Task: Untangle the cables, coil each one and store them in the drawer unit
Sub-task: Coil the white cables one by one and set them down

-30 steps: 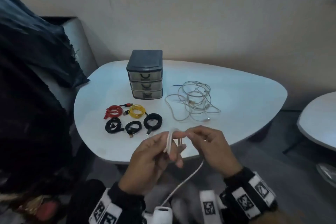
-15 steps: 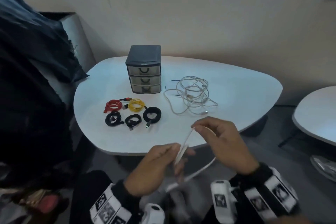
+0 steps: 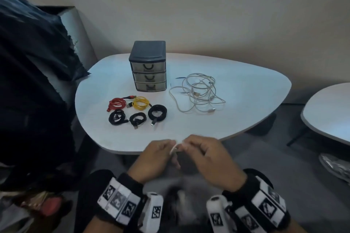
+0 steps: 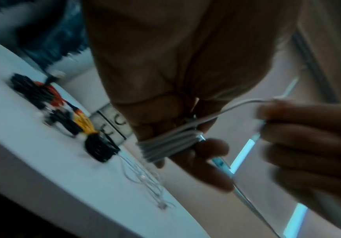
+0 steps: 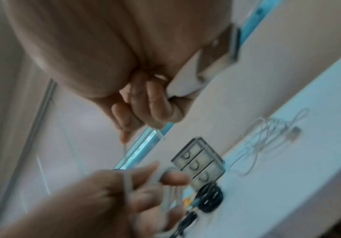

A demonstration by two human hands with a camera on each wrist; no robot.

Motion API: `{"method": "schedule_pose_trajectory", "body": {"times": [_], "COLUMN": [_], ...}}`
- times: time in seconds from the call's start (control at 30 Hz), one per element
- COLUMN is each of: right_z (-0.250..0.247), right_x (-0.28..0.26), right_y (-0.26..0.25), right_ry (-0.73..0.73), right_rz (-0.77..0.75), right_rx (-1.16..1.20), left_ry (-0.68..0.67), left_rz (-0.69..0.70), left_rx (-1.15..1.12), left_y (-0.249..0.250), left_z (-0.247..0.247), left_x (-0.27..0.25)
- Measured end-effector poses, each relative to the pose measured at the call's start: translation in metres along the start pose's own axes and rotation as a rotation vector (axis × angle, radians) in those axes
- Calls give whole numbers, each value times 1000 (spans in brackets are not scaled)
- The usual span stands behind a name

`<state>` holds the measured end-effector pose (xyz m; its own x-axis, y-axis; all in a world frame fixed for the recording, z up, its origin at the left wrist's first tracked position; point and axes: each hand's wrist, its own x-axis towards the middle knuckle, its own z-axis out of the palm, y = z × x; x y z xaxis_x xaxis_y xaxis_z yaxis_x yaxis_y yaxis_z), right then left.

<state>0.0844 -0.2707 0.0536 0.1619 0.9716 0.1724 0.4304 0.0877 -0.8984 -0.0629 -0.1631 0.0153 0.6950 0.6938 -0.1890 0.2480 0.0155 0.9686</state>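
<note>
My left hand (image 3: 161,152) grips a small bundle of white cable (image 4: 169,142) wound into several turns, just off the table's near edge. My right hand (image 3: 197,147) pinches the free strand of that white cable (image 4: 245,103) close beside the left. On the table lies a loose tangle of white cables (image 3: 198,94). Left of it sit coiled cables: a red one (image 3: 116,103), a yellow one (image 3: 141,102) and three black ones (image 3: 157,112). Behind them stands the dark drawer unit (image 3: 148,66), with all three drawers closed.
The white rounded table (image 3: 255,85) stands against a beige wall. A dark cloth (image 3: 34,47) drapes over a seat at the left. A second white table (image 3: 329,111) sits at the right, with a shoe (image 3: 335,166) on the floor below it.
My right hand, which had drawn the strand up and to the right, has come back against the left hand. The long hanging tail of cable no longer shows below the hands.
</note>
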Motion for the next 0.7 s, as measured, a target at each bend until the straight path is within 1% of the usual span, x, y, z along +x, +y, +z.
{"method": "schedule_pose_trajectory", "body": {"times": [0.03,0.07,0.1,0.13,0.17,0.23,0.3,0.33,0.43,0.57,0.63,0.7], "right_z": [-6,-10,-10,-6,1,17,32,38,45,45,44,42], "right_x": [6,11,13,11,8,0,-6,-7,-6,-8,-8,-7], "right_y": [7,13,20,26,29,25,24,25,27,22,23,23], "right_ry": [76,138,173,177,178,200,291,335,418,417,423,423], "right_rz": [3,28,65,96,118,204,302,327,330,270,230,201], "right_rx": [-16,-22,22,121,220,464,656,689,624,661,600,537], "left_ry": [-61,-90,-95,-97,-99,-87,-22,12,101,171,154,139], "left_rz": [-5,-15,-30,-38,-35,1,-8,-8,8,43,42,-28], "left_rx": [-107,-286,-497,-688,-818,-938,-940,-905,-751,-612,-594,-689], "left_y": [3,6,9,11,13,12,6,3,0,2,0,2], "left_z": [10,18,22,24,24,24,27,29,37,45,45,41], "left_x": [-7,-13,-17,-19,-20,-20,-16,-14,-13,-14,-13,-11]}}
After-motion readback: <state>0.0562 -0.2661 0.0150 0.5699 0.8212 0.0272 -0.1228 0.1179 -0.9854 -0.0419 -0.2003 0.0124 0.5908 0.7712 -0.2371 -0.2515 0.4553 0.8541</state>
